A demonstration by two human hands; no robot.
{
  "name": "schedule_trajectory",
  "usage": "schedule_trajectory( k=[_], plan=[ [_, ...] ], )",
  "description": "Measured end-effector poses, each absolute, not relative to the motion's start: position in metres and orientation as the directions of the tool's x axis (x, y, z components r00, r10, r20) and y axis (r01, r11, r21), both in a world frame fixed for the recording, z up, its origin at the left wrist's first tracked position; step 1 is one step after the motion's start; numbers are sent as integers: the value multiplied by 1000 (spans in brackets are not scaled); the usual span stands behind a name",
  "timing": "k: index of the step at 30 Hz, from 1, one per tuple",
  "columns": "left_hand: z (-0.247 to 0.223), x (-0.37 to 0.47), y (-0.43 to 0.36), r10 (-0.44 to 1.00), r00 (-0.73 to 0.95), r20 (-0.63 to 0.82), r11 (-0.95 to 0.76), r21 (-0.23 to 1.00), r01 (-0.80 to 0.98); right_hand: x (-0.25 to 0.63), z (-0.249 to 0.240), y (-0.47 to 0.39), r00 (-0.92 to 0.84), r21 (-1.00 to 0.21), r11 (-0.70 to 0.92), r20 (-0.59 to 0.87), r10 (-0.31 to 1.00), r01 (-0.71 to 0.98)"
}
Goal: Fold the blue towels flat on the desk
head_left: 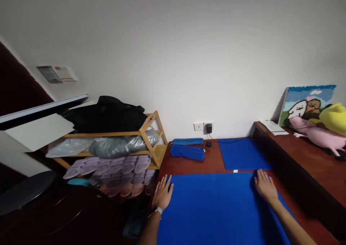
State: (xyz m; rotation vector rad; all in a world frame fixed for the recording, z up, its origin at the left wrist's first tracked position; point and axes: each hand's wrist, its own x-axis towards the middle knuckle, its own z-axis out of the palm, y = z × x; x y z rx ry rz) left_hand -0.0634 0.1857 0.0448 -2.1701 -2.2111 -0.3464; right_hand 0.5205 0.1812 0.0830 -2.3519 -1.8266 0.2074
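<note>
Head view: I have the large blue mat [216, 209] spread flat on the reddish-brown tabletop [194, 167]. My left hand [162, 194] is palm down at the left edge of this mat, fingers extended and slightly spread, nothing gripped. My right hand [266, 186] is palm down at its far right corner, fingers extended and nearly together, nothing gripped.

Beyond the far edge lies the small blue mat [243, 154], with a white tag [235, 171] at its near edge. Two narrow blue fabric pieces [187, 152] lie to its left, near the wall. A black power adapter [209, 128] is seated in the wall socket above. Left of the tabletop, a wooden rack [151, 129] bears a black bag [108, 115] above plastic-wrapped items [119, 146]; rows of slippers [142, 163] are below.
</note>
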Motion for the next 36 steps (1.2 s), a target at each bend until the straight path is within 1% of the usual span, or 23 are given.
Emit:
schedule_trajectory(
  k=[1, 2, 4, 6, 7, 8, 10, 12, 14, 19, 22, 24, 28, 36],
  plan=[
    [45, -63, 185, 984, -30, 175, 5, 143, 990, 493, 90, 181, 180, -221, -172, 20, 983, 960],
    [46, -62, 185, 984, -30, 178, 4, 145, 989, 461, 96, 180, 67, -258, -54, 43, 997, 965],
    [46, -62, 185, 983, -34, 178, 7, 155, 988, 391, 103, 177, -110, -289, 121, 56, 992, 950],
    [46, -63, 184, 982, -42, 182, 11, 167, 986, 323, 103, 173, -271, -319, 278, 65, 960, 906],
    [45, -63, 184, 981, -43, 187, 11, 172, 985, 294, 101, 172, -375, -360, 371, 62, 925, 856],
    [44, -64, 185, 980, -43, 192, 9, 175, 985, 272, 99, 171, -430, -383, 414, 47, 902, 826],
    [43, -65, 185, 979, -40, 199, 5, 177, 984, 247, 94, 172, -476, -413, 438, 12, 879, 798],
    [41, -66, 186, 979, -38, 202, 3, 175, 985, 253, 88, 175, -440, -407, 398, -13, 898, 822],
    [41, -66, 187, 979, -37, 201, 3, 169, 986, 284, 81, 177, -368, -384, 337, -8, 930, 860],
    [42, -66, 189, 982, -31, 187, 2, 152, 988, 421, 57, 176, -88, -282, 80, -15, 996, 956],
    [42, -66, 190, 982, -26, 186, -2, 149, 989, 501, 42, 174, 107, -188, -114, -48, 993, 976],
    [42, -67, 190, 981, -27, 190, 0, 140, 990, 540, 33, 175, 185, -144, -191, -51, 981, 971],
    [41, -67, 192, 984, -38, 174, 19, 112, 994, 573, 21, 180, 208, -130, -210, -30, 978, 969],
    [47, -70, 202, 989, -65, 132, 66, -5, 998, 568, 20, 190, 245, -150, -243, -4, 970, 958]
  ],
)
